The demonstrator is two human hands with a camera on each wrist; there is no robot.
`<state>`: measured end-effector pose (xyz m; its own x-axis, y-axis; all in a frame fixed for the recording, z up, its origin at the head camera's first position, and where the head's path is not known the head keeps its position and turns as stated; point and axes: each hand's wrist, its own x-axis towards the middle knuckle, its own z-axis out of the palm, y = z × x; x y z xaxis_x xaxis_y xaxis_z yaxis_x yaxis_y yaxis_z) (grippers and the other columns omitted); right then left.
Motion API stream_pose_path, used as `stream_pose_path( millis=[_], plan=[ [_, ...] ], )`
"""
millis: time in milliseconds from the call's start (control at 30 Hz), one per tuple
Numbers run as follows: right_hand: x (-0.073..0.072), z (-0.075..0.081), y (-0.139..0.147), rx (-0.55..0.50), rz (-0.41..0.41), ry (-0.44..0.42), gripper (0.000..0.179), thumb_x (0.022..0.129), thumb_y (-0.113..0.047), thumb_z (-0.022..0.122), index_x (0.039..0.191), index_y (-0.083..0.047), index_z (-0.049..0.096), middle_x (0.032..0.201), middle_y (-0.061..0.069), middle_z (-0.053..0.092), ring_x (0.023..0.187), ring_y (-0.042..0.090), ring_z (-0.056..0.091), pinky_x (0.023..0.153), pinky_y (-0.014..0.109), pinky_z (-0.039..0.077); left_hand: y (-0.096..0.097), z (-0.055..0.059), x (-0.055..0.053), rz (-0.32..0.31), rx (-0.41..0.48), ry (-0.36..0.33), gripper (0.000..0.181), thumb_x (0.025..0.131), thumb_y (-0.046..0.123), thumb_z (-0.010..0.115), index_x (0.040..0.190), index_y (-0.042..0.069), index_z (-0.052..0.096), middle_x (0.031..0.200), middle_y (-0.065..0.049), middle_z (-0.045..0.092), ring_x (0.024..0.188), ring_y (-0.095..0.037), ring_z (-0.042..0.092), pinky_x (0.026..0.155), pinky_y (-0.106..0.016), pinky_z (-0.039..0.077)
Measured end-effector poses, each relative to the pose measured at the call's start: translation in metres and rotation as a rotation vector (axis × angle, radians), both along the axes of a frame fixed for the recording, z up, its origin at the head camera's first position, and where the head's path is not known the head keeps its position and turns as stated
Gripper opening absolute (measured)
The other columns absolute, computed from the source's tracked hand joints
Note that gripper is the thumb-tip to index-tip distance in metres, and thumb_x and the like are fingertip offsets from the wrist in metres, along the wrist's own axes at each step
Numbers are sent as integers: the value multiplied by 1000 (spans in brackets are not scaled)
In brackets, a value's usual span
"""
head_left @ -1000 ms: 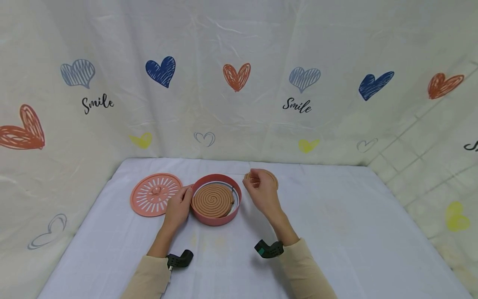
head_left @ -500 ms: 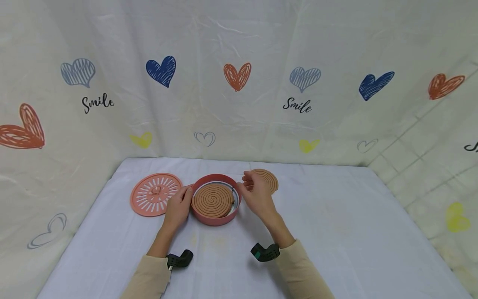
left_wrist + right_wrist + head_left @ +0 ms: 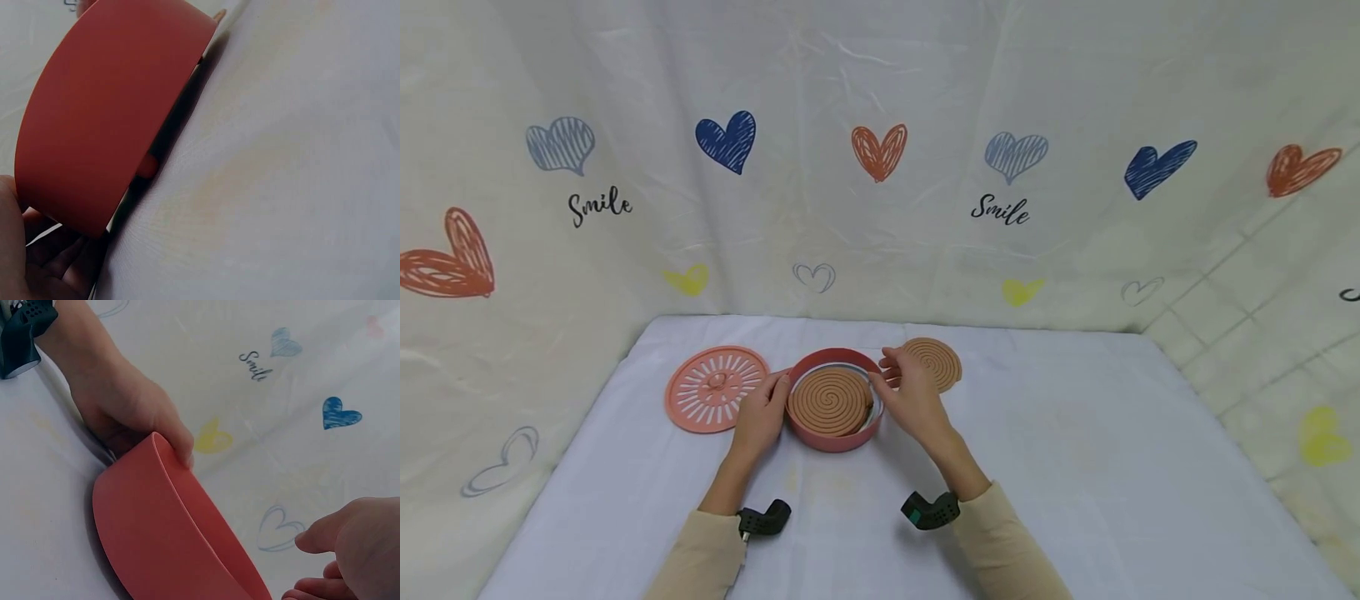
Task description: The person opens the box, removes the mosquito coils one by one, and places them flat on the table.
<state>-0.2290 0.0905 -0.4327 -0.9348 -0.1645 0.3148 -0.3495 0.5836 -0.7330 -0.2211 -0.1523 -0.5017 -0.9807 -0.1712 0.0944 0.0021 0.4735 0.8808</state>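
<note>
A round red mosquito coil holder point(image 3: 830, 443) stands on the table, with a brown mosquito coil point(image 3: 829, 402) lying inside above a pale inner ring. My left hand point(image 3: 760, 418) grips its left wall, thumb over the rim and fingers outside. At the right rim is my right hand point(image 3: 917, 400), its fingers loosely bent; the right wrist view shows the thumb point(image 3: 322, 534) apart from the fingers and nothing visible between them. Whether it touches the rim cannot be told. A second mosquito coil point(image 3: 936, 362) lies on the cloth just behind the right hand, which partly covers it.
The slotted pink lid point(image 3: 703, 392) with a small knob lies flat left of the holder, close to my left hand. White cloth point(image 3: 1075, 467) covers the table. A pale curtain point(image 3: 925, 250) with printed hearts hangs behind the table's back edge.
My right hand has moved left and slightly down from over the second coil to the holder's right rim, uncovering most of that coil. The left hand keeps its grip on the holder.
</note>
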Motion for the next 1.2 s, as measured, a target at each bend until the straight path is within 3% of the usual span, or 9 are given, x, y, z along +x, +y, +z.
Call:
stream_pose_path(
  millis=[300, 800, 1000, 1200],
  plan=[
    [3, 3, -3, 9, 23, 6, 44, 93, -14, 71, 130, 6, 58, 111, 21, 69, 99, 31, 70, 86, 45, 60, 2, 1, 1, -10, 1, -9, 51, 106, 46, 40, 137, 12, 61, 136, -11, 65, 133, -28, 57, 110, -50, 46],
    [-3, 1, -20, 126, 23, -30, 45, 93, -16, 70, 131, 6, 59, 105, 19, 69, 91, 25, 69, 77, 33, 61, 1, 0, 0, -1, 1, -12, 52, 106, 48, 39, 137, 12, 60, 137, -12, 64, 134, -29, 56, 111, -51, 45],
    [-2, -2, -25, 186, 27, -40, 44, 93, -17, 70, 129, 6, 61, 100, 16, 68, 84, 20, 60, 69, 28, 57, 0, 1, 0, 9, -1, 21, 47, 106, 44, 43, 133, 13, 64, 133, -11, 67, 132, -26, 58, 112, -49, 45],
    [-1, -3, -29, 219, 40, -84, 46, 93, -19, 71, 132, 4, 60, 104, 15, 67, 86, 17, 59, 71, 28, 59, -1, 2, 1, 6, -2, 16, 48, 106, 45, 42, 134, 13, 64, 133, -11, 67, 133, -26, 57, 112, -50, 44]
  ],
)
